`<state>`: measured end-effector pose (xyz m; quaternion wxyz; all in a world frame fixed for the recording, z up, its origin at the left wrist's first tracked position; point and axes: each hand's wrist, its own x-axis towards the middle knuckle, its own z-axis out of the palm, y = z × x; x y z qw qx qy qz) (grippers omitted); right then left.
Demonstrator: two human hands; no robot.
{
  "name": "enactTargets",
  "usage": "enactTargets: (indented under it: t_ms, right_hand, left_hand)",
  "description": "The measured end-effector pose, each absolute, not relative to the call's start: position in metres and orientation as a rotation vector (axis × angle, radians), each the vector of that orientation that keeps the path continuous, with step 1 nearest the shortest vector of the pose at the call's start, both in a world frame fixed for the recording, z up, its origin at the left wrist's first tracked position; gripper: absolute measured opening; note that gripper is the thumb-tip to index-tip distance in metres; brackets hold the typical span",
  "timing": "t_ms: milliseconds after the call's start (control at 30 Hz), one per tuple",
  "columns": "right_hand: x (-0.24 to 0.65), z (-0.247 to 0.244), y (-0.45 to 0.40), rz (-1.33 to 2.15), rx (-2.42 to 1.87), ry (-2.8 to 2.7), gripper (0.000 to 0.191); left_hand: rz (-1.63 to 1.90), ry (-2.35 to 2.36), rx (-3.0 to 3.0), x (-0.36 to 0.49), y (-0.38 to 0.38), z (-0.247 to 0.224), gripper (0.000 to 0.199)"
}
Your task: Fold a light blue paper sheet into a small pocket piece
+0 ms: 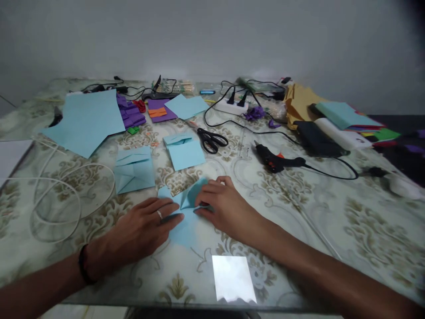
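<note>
A partly folded sheet of light blue paper lies on the table in front of me, with flaps standing up in its middle. My left hand, wearing a ring, holds its left side between thumb and fingers. On the right, my right hand pinches a raised flap; its fingertips partly hide the fold. Just beyond are two folded light blue paper pieces: one with creased triangles to the left, another with a slit-like pocket nearer the middle. Black-handled scissors rest beside the second piece.
A black glue gun with a cord lies to the right. Behind it stands a white power strip. Large light blue paper and purple folded strips are at back left. A white cable loops at left; coloured sheets are stacked right.
</note>
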<state>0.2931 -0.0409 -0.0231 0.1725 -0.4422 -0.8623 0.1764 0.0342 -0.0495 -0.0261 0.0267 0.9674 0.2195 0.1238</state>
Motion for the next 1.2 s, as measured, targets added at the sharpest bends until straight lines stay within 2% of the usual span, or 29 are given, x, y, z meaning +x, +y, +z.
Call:
enactTargets:
  t_ms: [200, 333, 533, 700, 800, 1033, 1200]
  right_hand:
    - [0.299, -0.028, -0.043, -0.115, -1.097, -2.474, 0.020]
    - [0.305, -0.031, -0.054, -0.259, -1.048, -2.485, 0.028]
    - [0.320, -0.036, -0.073, -0.263, -1.100, -2.443, 0.021]
    - [0.320, -0.041, -0.087, -0.314, -1.213, -2.387, 0.017]
    - [0.309, -0.038, -0.097, -0.328, -1.364, -2.402, 0.022]
    - [0.285, -0.032, -0.110, -0.117, -1.500, -2.447, 0.030]
    - [0.290, -0.038, -0.111, -0.025, -1.511, -2.460, 0.035]
  left_hand:
    - [0.283, 0.772, 3.050, 0.052, -0.046, -0.028, 0.030]
    - [0.299, 0.746, 3.024, 0.052, -0.044, -0.031, 0.030]
    - [0.387, 0.720, 2.926, 0.048, -0.047, -0.040, 0.044]
    - [0.397, 0.693, 3.032, 0.047, -0.049, -0.044, 0.045]
    - [0.355, 0.697, 3.069, 0.048, -0.051, -0.042, 0.048]
    - [0.401, 0.639, 3.059, 0.048, -0.052, -0.034, 0.035]
    - [0.550, 0.585, 3.035, 0.046, -0.049, -0.028, 0.033]
